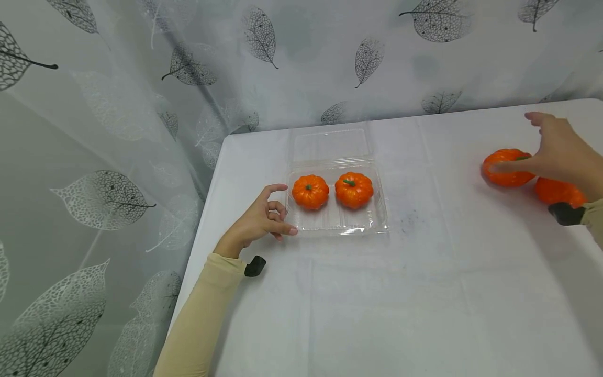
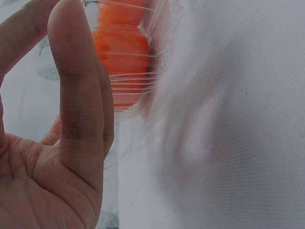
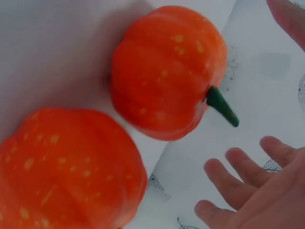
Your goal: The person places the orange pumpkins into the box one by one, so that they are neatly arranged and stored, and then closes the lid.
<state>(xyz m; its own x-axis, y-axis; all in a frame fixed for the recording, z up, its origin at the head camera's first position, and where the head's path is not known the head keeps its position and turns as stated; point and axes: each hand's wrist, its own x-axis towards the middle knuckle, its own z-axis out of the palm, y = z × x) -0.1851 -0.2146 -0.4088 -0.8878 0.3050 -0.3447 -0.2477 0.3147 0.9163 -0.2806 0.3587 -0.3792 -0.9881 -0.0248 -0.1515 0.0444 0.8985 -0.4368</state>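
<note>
At right, two pumpkins (image 3: 167, 74) partly hidden behind spread right hand (image 1: 559, 149), left hand (image 1: 260, 217) loose by clear box (image 1: 332, 222), contact unclear.

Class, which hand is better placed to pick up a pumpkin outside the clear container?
Likely the right hand: it is open near the loose pumpkins; the left hand is away beside the container.

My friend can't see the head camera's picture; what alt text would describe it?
Two orange pumpkins sit in a clear plastic box, its lid folded back, on a white-covered table. A person's left hand is at the box's left end; at far right, their right hand spreads wide by two more pumpkins.
</note>
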